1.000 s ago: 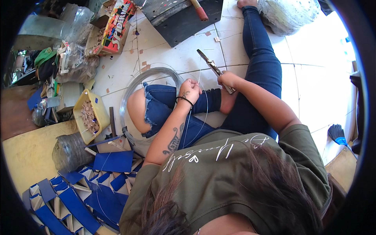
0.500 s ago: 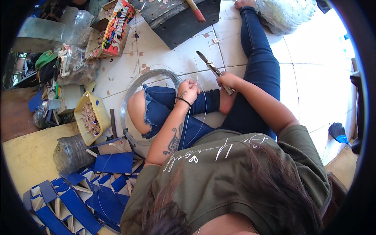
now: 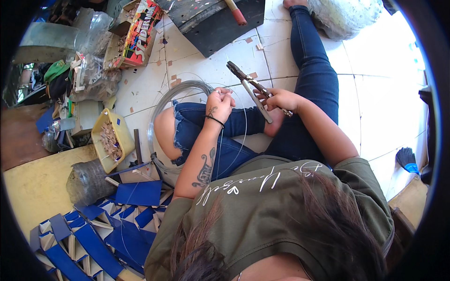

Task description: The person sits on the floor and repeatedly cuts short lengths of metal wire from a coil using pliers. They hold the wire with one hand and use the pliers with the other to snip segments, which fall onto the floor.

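My left hand (image 3: 220,104) is closed on a thin metal wire (image 3: 245,129), which bends in a loose loop down toward my lap. The wire coil (image 3: 187,86) rests around my bent left knee, next to that hand. My right hand (image 3: 282,100) grips a pair of metal pliers (image 3: 243,75) above my foot. Their handles are spread apart, and the jaw end points away from me, up and to the left. A gap separates the pliers from my left hand.
Blue-covered wooden pieces (image 3: 89,243) lie at lower left. Beyond them stands a yellow tub (image 3: 127,140) of wood bits. A cardboard box (image 3: 145,35) is at far left. A black slab (image 3: 220,35) with a red-tipped stick (image 3: 238,18) lies ahead on the tiled floor.
The pliers' handles have spread apart, and their jaw end has swung a little left toward my left hand. My left hand has shifted slightly and still holds the wire.
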Tool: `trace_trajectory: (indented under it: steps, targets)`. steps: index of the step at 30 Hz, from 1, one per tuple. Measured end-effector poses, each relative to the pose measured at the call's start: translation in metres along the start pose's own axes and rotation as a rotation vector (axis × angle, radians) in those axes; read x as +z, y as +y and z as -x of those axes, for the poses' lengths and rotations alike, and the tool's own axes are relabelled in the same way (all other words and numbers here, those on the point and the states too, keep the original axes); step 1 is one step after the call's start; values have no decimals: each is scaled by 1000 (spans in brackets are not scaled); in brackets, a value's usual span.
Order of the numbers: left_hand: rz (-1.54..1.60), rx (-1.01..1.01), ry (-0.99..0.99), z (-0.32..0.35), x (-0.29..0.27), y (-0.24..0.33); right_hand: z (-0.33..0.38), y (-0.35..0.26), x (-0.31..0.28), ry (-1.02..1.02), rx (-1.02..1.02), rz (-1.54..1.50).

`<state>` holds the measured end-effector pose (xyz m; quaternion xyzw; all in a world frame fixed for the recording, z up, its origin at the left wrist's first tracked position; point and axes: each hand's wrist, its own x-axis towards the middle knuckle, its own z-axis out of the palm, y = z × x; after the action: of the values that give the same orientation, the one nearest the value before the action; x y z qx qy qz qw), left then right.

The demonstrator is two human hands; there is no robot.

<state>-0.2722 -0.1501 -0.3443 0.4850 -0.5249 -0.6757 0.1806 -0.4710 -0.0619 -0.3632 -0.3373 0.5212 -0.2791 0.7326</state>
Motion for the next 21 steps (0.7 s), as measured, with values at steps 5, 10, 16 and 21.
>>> trace_trajectory:
  steps: [5,10,16,21]
  targets:
    - [-122,59,-55,-2,0,-1,4,-3,1,88,-131,125]
    - [-91,138,-63,-5,-4,-6,5,-4,-3,22,-10,99]
    - [-135,143,-45,-8,-3,-12,-3,3,-1,53,67,-17]
    - [-250,175,-27,-23,2,-15,-12,10,3,173,111,-49]
